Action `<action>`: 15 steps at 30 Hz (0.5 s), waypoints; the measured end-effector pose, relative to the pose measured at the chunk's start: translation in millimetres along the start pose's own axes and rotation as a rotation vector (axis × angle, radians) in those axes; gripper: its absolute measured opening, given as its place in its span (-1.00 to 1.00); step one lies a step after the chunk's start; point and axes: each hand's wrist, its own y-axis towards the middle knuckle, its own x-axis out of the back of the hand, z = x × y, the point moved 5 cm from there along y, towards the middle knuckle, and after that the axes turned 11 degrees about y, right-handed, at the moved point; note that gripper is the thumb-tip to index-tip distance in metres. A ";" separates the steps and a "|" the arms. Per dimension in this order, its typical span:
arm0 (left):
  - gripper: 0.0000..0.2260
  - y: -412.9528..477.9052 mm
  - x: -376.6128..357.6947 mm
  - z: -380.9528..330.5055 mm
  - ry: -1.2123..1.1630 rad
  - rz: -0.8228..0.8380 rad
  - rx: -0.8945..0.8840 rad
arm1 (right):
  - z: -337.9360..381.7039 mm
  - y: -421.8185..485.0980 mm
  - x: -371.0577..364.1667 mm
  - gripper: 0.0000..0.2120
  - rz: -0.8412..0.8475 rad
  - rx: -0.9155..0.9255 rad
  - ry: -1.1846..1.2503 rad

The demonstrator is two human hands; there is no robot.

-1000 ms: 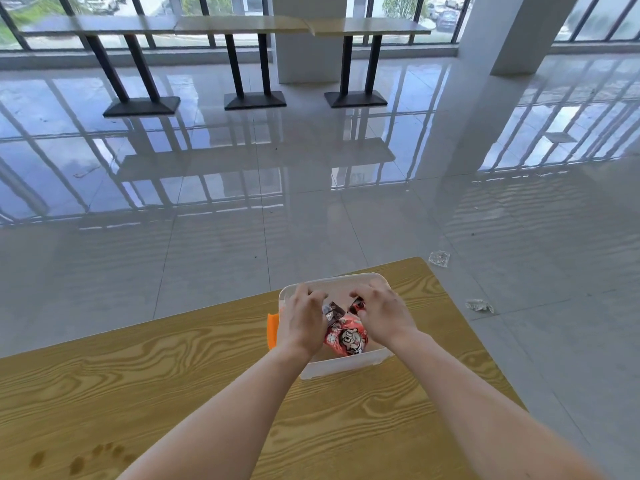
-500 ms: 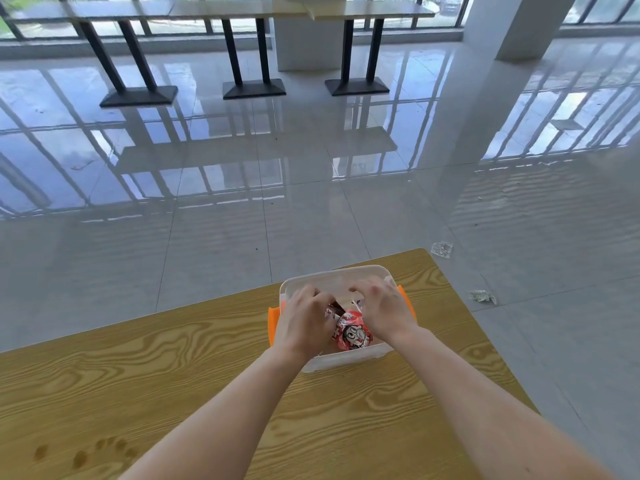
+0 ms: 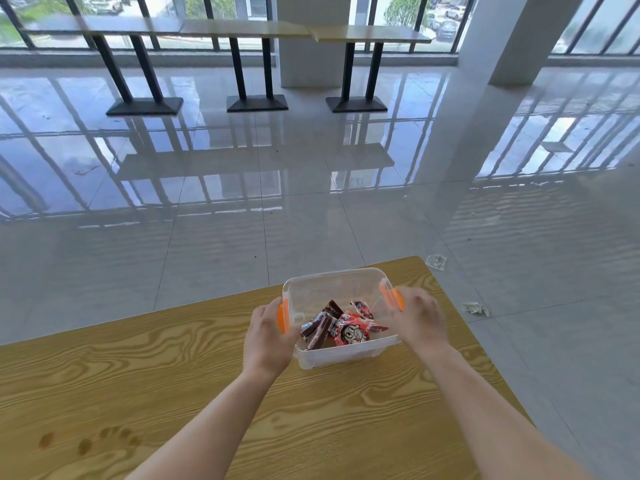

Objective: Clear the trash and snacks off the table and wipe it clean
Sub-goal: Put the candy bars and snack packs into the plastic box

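Observation:
A clear plastic box (image 3: 341, 355) with orange side clips stands near the far right corner of the wooden table (image 3: 173, 393). Inside lie a red snack packet (image 3: 351, 332) and dark brown wrapped snacks (image 3: 320, 325). My left hand (image 3: 268, 336) is against the box's left side at the orange clip (image 3: 283, 318). My right hand (image 3: 420, 318) is at the right side by the other clip (image 3: 389, 296), slightly blurred. Both hands flank the box from outside.
Brown stains (image 3: 83, 443) mark the table near its front left. Two crumpled clear wrappers (image 3: 436, 262) (image 3: 476, 309) lie on the glossy tiled floor right of the table. High tables (image 3: 242, 29) on black bases line the windows at the back; a white pillar (image 3: 512, 39) stands at right.
Both hands have come out of the box, where they were on the snacks, and moved apart to its left and right sides. The snacks now lie uncovered inside.

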 end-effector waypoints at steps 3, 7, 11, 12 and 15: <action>-0.48 -1.6 -0.9 1.0 -0.007 -0.011 0.012 | -4.5 1.6 -9.5 -0.68 0.025 -0.039 0.006; -0.52 0.2 -1.6 0.1 -0.016 -0.019 -0.002 | 2.5 14.6 -11.0 -0.75 0.026 -0.012 -0.012; -0.53 7.1 -1.1 -2.1 -0.036 -0.030 0.010 | 8.4 28.7 -15.1 -0.71 0.041 -0.012 -0.014; -0.53 8.6 -1.2 -2.6 -0.037 -0.032 0.012 | 8.7 30.7 -15.9 -0.72 0.038 -0.011 -0.018; -0.54 12.8 -1.6 -3.3 -0.031 -0.032 -0.005 | 7.1 33.9 -17.9 -0.79 0.030 -0.006 -0.033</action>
